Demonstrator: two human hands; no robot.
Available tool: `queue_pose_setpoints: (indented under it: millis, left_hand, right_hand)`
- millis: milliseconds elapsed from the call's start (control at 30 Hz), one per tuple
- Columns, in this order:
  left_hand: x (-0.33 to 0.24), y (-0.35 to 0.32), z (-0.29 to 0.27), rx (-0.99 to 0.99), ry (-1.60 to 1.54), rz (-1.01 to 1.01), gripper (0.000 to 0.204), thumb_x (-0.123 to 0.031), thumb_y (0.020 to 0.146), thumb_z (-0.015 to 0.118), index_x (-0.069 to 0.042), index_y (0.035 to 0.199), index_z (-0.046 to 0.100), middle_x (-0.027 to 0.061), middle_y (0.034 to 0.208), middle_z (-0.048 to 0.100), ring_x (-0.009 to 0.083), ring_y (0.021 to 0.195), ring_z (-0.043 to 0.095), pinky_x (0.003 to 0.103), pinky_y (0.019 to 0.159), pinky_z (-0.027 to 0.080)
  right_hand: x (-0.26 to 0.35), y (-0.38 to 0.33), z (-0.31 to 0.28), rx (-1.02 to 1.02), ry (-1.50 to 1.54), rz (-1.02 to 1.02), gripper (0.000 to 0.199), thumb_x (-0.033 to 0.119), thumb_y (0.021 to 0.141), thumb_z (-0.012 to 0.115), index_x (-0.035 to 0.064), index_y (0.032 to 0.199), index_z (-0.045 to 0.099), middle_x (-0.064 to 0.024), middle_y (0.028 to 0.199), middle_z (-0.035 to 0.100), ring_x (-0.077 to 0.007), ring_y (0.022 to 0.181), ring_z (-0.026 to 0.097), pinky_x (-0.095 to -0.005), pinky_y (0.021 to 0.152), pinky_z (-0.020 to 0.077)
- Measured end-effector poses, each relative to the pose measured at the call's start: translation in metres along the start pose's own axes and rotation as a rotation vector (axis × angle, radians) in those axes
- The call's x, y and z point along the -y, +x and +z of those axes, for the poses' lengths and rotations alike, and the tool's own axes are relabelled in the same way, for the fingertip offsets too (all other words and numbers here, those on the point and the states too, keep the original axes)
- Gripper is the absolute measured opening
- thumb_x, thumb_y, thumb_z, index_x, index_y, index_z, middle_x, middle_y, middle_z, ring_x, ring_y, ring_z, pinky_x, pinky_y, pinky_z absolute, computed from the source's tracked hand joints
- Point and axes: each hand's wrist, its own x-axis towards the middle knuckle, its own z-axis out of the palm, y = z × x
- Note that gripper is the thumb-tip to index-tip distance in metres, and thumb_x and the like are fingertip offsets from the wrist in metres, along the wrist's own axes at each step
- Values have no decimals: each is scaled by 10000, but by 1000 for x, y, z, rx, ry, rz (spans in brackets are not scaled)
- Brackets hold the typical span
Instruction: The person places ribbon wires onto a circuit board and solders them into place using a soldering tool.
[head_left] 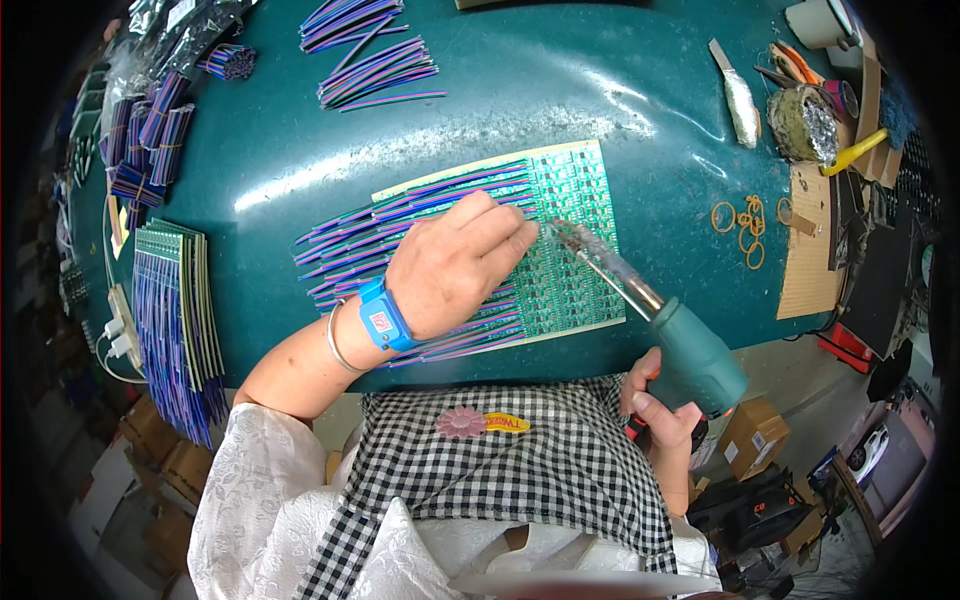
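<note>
My left hand (450,265), with a blue wrist strap (386,318) behind it, rests over a green circuit board panel (578,290). Its thumb and fingers are pinched together near the wire ends; what lies between the fingertips is hidden. Rows of blue, pink and black wires (350,238) run leftward from the panel, partly under this hand. My right hand (662,408) is closed around the grip of a green soldering gun (698,355). The gun's metal tip points up and left, ending on or just above the panel beside my left fingertips.
Loose wires (380,72) lie at the table's (500,80) far side. Wired panels (170,265) are stacked at the left edge, below bundled wires (150,140). Rubber bands (752,230), a foil-wrapped knife (738,100) and a tape roll (803,122) sit at the right.
</note>
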Motion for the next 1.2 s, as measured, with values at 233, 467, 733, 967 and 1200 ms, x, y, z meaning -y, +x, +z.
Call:
queue_pose_setpoints:
  millis: [233, 467, 733, 967, 1200]
  left_hand:
    - [-2, 2, -1, 8, 19, 4, 366, -35, 675, 647, 38, 1032, 684, 104, 950, 612, 234, 751, 585, 336, 587, 517]
    - [-3, 3, -7, 58, 1, -48, 321, -21, 701, 656, 14, 1018, 690, 102, 959, 625, 252, 780, 608, 358, 660, 533]
    - [30, 7, -58, 149, -127, -222, 105, -57, 776, 732, -45, 879, 726, 107, 855, 684, 298, 799, 649, 395, 717, 530]
    - [89, 24, -43, -165, 234, -379, 121, -108, 779, 753, -53, 867, 690, 90, 874, 643, 307, 880, 596, 401, 780, 494]
    - [66, 30, -47, -157, 191, -296, 131, -74, 791, 741, -47, 848, 627, 111, 816, 627, 320, 817, 602, 410, 719, 491]
  right_hand:
    - [14, 6, 8, -97, 77, -44, 613, 71, 751, 710, -120, 1264, 434, -112, 734, 529, -164, 502, 519, -302, 437, 475]
    - [20, 10, 13, -103, 105, -58, 631, 59, 733, 692, -114, 1288, 446, -92, 684, 517, -164, 499, 514, -290, 456, 468]
    - [21, 7, 3, -129, 146, -160, 614, 57, 730, 681, -108, 1274, 451, -81, 652, 510, -157, 489, 502, -285, 470, 466]
    - [14, 7, -2, -63, 111, -207, 601, 43, 757, 666, -102, 1285, 419, -73, 651, 503, -151, 489, 495, -293, 454, 468]
    - [14, 0, 2, -80, 142, -183, 595, 30, 758, 663, -99, 1296, 445, -78, 660, 512, -151, 501, 500, -282, 471, 460]
